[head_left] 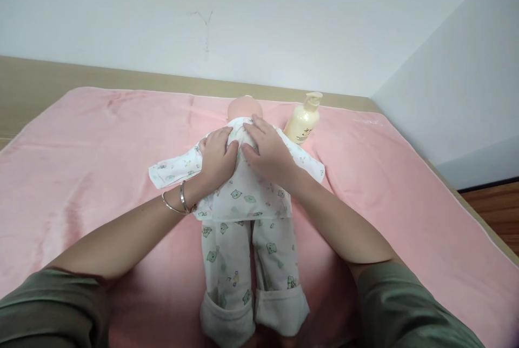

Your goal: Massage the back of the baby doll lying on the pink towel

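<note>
A baby doll (245, 108) lies stretched out on a pink blanket, its smooth head at the far end. It wears a white long-sleeved top (248, 199) printed with small green animals and matching trousers (273, 253) with turned-up cuffs. My left hand (221, 156) rests on the left of the top's upper part, fingers extended. Beside it, my right hand (270, 151) lies on the upper right part, fingers spread towards the collar. Neither hand holds anything. Both sleeves reach out sideways. Whether the doll lies face up or face down I cannot tell.
A cream pump bottle (304, 121) leans or stands just right of the doll's shoulder. The pink blanket (101, 186) covers most of a wooden surface (32, 80), which meets a white wall (292, 24) behind. Brown wood shows at the lower right.
</note>
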Motion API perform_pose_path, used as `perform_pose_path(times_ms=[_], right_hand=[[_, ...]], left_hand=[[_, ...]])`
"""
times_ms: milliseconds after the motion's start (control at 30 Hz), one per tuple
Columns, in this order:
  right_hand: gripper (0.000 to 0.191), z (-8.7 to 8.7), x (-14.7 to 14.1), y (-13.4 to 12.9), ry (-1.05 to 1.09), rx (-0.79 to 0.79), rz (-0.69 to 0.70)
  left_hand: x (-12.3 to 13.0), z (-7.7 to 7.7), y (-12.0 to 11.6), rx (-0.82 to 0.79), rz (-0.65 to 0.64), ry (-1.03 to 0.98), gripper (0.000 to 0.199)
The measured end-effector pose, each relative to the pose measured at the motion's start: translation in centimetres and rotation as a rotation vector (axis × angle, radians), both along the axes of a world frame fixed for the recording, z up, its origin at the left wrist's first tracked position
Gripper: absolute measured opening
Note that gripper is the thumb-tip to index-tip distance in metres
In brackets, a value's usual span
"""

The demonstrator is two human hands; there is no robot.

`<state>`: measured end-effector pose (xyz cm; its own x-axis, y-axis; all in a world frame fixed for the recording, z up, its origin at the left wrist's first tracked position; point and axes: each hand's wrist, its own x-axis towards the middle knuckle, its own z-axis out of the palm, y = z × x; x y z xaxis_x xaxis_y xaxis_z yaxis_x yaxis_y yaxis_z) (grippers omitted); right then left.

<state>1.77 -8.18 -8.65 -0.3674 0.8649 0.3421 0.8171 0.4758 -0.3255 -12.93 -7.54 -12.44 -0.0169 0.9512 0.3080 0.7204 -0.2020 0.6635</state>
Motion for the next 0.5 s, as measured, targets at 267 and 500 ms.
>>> perform_pose_path(times_ms=[267, 500], right_hand=[[0.051, -1.3, -0.4, 0.2, -0.036, 0.003, -0.006], [0.053, -1.4, 0.1, 0.7, 0.164, 0.142, 0.012]], left_hand=[[0.0, -0.2, 0.1, 0.009, 0.012, 0.018, 0.047], [0.0, 0.0, -0.1, 0.004, 0.001, -0.043, 0.046]])
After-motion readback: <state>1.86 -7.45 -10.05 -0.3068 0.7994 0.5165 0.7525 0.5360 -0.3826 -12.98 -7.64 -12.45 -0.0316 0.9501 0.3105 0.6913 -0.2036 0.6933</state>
